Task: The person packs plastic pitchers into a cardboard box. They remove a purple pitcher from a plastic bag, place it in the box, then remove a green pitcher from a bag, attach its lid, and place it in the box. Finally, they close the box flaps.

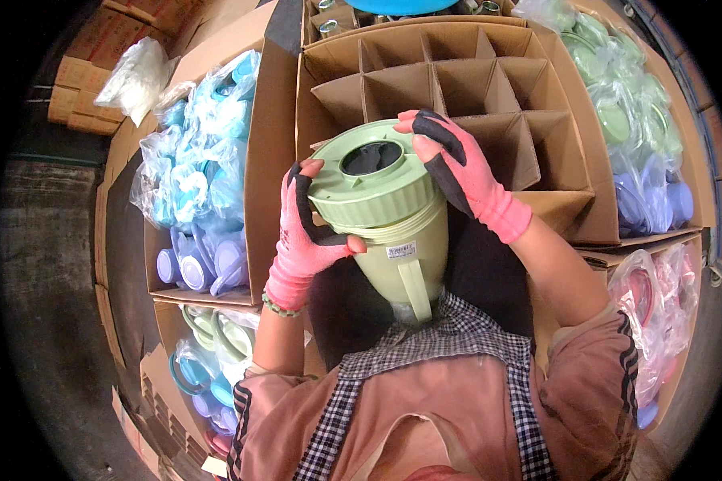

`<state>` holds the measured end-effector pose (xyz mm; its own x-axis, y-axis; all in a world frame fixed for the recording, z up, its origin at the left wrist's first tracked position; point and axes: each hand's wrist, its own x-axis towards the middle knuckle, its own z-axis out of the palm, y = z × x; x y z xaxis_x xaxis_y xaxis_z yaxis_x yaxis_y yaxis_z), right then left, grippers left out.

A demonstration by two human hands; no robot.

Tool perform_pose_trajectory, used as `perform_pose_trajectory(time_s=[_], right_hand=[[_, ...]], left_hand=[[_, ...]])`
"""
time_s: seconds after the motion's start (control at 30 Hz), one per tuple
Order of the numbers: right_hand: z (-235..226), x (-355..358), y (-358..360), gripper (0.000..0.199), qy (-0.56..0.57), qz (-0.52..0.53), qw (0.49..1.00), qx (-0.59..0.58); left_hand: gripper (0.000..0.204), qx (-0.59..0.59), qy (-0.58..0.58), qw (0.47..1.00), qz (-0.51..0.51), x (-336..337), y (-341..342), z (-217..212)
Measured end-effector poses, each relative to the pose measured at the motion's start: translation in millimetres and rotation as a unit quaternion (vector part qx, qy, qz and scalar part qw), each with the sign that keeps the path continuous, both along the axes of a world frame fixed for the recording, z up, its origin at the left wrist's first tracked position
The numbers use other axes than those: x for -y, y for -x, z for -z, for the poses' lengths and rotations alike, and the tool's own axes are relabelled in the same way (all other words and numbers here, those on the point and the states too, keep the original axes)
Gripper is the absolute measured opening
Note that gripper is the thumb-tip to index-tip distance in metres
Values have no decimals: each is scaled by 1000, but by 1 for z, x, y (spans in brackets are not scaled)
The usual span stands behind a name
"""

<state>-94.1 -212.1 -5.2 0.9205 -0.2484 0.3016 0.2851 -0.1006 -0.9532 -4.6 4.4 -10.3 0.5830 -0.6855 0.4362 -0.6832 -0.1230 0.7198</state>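
In front of my chest stands a pale green jug (401,276) with a handle toward me and a small printed label below its neck. A wide green lid (361,210) with a ribbed rim and a dark round opening sits on the mouth; screw threads show beneath it. My left hand (301,228), in a pink and black glove with bare fingertips, grips the left side, fingers at the lid's rim and thumb near the jug's neck. My right hand (457,164), gloved alike, is curled over the lid's far right rim.
Ahead is a large carton (449,36) with cardboard dividers (465,84). At left, a box holds bagged blue lids (192,176) and purple ones (196,260). Bagged green parts (618,88) fill a box at right, with bagged pink parts (654,297) nearer.
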Motion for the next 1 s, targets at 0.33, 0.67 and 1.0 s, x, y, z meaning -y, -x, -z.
perform_pose_trajectory(time_s=[0.33,0.67,1.0], right_hand=[[25,-14,2,48,-243,44,968,-42],[12,-14,-10,34,-306,127,943,-23],[-5,-13,-1,46,-212,53,976,-15]], left_hand=[[116,-289,176,941,-20,19,7,20],[109,-192,162,965,-70,45,2,-12],[126,-132,109,984,58,24,-7,-9]])
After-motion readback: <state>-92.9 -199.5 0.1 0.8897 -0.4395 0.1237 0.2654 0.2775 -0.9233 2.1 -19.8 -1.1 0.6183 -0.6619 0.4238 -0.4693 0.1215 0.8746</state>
